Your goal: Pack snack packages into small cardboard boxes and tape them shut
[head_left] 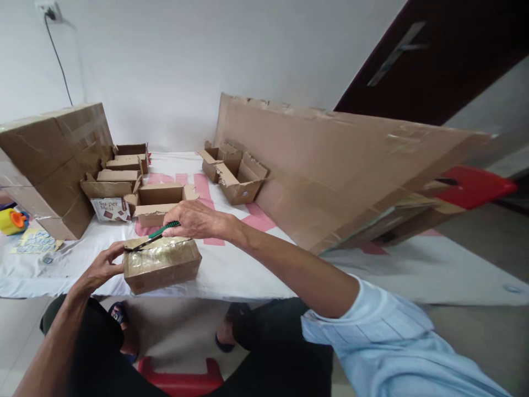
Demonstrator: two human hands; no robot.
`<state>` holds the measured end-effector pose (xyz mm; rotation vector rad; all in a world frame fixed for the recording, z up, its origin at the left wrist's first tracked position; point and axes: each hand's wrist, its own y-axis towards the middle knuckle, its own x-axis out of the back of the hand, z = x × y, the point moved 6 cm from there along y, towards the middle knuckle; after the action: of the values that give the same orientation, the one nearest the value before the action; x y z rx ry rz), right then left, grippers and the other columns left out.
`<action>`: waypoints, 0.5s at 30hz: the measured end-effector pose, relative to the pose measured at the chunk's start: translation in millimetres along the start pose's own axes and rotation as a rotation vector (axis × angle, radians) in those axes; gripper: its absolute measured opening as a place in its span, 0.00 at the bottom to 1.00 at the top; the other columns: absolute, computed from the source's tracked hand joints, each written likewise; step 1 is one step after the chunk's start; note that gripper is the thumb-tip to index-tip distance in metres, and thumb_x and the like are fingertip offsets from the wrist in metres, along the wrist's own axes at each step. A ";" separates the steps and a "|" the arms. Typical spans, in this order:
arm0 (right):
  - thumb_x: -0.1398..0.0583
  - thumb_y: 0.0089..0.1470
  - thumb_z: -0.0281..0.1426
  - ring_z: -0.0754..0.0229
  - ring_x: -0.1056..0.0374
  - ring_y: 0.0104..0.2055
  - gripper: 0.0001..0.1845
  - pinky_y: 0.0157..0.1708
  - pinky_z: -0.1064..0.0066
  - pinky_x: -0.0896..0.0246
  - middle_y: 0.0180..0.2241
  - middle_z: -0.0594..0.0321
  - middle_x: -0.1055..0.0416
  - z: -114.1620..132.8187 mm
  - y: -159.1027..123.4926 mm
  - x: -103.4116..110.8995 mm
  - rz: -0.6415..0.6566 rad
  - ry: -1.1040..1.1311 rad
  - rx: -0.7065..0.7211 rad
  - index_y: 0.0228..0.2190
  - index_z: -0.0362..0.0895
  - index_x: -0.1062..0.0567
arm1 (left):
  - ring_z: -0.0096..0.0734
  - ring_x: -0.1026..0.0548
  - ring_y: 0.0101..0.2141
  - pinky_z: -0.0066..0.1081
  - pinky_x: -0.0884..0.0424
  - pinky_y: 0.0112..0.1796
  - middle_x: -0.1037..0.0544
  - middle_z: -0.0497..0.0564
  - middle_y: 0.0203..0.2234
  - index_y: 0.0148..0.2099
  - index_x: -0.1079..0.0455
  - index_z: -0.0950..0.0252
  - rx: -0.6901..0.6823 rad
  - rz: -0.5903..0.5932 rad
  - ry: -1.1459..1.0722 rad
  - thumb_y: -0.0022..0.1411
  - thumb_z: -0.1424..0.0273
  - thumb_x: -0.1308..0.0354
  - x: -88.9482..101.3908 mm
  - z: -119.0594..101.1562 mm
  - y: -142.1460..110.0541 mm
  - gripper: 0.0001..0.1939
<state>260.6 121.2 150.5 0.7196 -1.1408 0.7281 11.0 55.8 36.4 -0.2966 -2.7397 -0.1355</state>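
Observation:
A small taped cardboard box (163, 267) lies on the white sheet (231, 270) in front of me. My left hand (101, 267) grips its left end, fingers curled against the side. My right hand (194, 219) is closed round a green-handled utility knife (159, 233). The knife's blade tip rests on the box's taped top, near the left edge.
Several open small cardboard boxes (159, 201) stand behind the taped one, with two more (233, 173) further back. A big taped carton (53, 162) is at the left, a long flat carton (330, 176) at the right. A yellow toy (12, 220) and sticker sheet (37, 241) lie far left.

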 end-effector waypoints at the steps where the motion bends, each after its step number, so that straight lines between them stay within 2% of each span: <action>1: 0.36 0.68 0.39 0.60 0.30 0.33 0.12 0.30 0.68 0.54 0.34 0.63 0.18 -0.7 0.6 1.7 -0.002 -0.009 -0.013 0.38 0.49 0.13 | 0.59 0.28 0.66 0.47 0.31 0.65 0.21 0.60 0.64 0.61 0.17 0.58 0.000 0.004 0.000 0.56 0.56 0.23 -0.2 -1.2 0.2 0.31; 10: 0.35 0.69 0.42 0.58 0.29 0.35 0.15 0.31 0.67 0.54 0.36 0.58 0.16 12.3 9.5 -12.5 0.087 -0.064 0.020 0.43 0.45 0.12 | 0.61 0.29 0.67 0.50 0.32 0.67 0.21 0.60 0.64 0.61 0.18 0.60 0.036 0.007 0.001 0.57 0.57 0.23 0.6 -9.2 -2.3 0.31; 15: 0.36 0.70 0.46 0.58 0.31 0.33 0.20 0.31 0.65 0.56 0.33 0.57 0.18 -1.9 -8.7 -7.2 0.113 -0.096 -0.033 0.39 0.43 0.13 | 0.61 0.29 0.67 0.50 0.32 0.67 0.22 0.60 0.64 0.59 0.17 0.60 0.050 0.020 -0.019 0.57 0.57 0.23 0.4 -12.3 -3.4 0.29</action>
<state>266.8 116.8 141.9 0.6715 -1.2865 0.7746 14.4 50.9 47.8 -0.3127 -2.7537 -0.0593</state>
